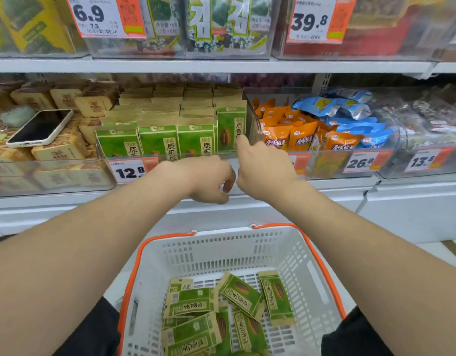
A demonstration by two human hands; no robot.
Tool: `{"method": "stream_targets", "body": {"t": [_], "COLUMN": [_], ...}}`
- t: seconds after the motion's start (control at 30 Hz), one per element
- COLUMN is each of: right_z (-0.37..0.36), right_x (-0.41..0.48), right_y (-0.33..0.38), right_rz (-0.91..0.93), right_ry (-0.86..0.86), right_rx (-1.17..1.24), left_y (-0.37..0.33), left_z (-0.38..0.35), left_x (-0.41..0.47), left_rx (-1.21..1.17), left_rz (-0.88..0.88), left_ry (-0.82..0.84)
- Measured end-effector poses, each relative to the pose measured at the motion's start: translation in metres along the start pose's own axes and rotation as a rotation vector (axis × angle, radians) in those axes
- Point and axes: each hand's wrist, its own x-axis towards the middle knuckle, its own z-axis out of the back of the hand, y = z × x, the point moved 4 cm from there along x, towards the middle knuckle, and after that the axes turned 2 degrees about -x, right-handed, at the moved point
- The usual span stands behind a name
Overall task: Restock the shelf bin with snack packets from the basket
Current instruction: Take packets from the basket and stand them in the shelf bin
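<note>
Green-and-tan flat paper snack packets (241, 295), judged light, slippery, best pinched at a short edge: several loose in white slotted plastic basket (221, 253), more upright in clear shelf bin (144, 157); left hand (211, 181) grip loosely curled, empty; right hand (262, 168) grip empty, 1 fingertip on a shelved packet.

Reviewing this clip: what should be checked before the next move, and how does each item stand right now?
1. Green snack packets left in the white plastic basket: ok.
2. Room in the clear shelf bin: cannot tell.
3. Right hand free: ok, one fingertip touches the rightmost packet.
4. Left hand free: cannot tell, fingers curled.
5. Front row upright: ok.
</note>
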Motion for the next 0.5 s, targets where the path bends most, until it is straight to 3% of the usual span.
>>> {"method": "stream_targets", "body": {"t": [0.07, 0.17, 0.27, 0.5], "right_z": [-0.013, -0.049, -0.088, -0.165], "right_x": [-0.015, -0.037, -0.061, -0.104], "right_y": [0.003, 0.007, 0.016, 0.049], "right_rz": [0.014, 0.044, 0.152, 0.415], "right_ry": [0.054, 0.273, 0.440, 0.658], "right_rx": [-0.011, -0.053, -0.159, -0.348], "left_y": [-0.006, -0.014, -0.020, -0.045], "left_z": [-0.029, -0.075, -0.123, -0.242], "left_x": [0.007, 0.017, 0.020, 0.002], "left_rx": [0.040, 0.102, 0.037, 0.023], "left_rz": [0.016, 0.044, 0.077, 0.062], "left_ry": [0.133, 0.254, 0.341, 0.572]}}
